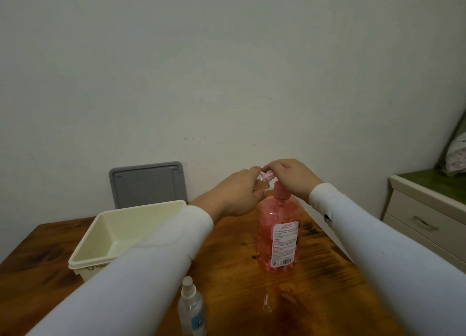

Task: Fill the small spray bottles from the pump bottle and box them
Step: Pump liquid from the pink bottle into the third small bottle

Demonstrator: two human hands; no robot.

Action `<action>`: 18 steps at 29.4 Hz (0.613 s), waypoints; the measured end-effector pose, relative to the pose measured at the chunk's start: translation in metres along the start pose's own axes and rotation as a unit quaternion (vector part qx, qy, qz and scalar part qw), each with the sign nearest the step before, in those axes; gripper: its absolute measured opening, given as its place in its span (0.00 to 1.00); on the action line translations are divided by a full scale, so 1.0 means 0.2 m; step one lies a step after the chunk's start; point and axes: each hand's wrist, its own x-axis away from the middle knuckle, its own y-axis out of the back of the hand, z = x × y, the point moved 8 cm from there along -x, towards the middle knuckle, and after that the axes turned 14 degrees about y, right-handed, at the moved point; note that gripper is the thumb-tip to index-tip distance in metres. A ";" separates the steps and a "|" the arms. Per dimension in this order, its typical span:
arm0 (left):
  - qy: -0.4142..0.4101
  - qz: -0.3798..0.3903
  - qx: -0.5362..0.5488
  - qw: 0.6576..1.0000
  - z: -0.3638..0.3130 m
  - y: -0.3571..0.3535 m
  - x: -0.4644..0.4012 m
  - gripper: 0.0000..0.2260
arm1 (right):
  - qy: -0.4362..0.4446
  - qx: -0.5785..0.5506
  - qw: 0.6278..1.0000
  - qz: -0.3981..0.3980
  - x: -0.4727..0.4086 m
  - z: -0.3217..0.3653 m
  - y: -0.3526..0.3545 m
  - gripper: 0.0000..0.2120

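Observation:
A tall pink pump bottle [278,237] with a white label stands upright in the middle of the wooden table [315,285]. My left hand [237,194] holds a small clear spray bottle [263,183] up at the pump's spout. My right hand [293,176] rests on top of the pump head [279,192], fingers curled over it. A second small spray bottle [191,308] with a white nozzle stands near the table's front edge. A clear cap or tube [267,303] lies on the table in front of the pump bottle.
An open cream plastic box [106,255] sits on the left of the table. Its grey lid [148,184] leans against the white wall behind it. A cream drawer unit [426,214] stands off the table to the right.

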 end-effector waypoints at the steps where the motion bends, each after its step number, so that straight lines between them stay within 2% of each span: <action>1: -0.003 -0.002 0.001 1.000 -0.01 0.01 0.00 0.23 | 0.001 -0.001 1.000 -0.008 -0.01 0.00 0.01 0.17; 13: 0.007 0.012 0.004 1.000 0.03 -0.05 -0.01 0.23 | 0.000 0.004 1.000 0.013 0.02 -0.02 -0.04 0.17; 18: -0.004 0.000 0.008 1.000 0.00 0.01 0.00 0.23 | 0.001 -0.002 1.000 -0.018 -0.01 0.00 0.02 0.17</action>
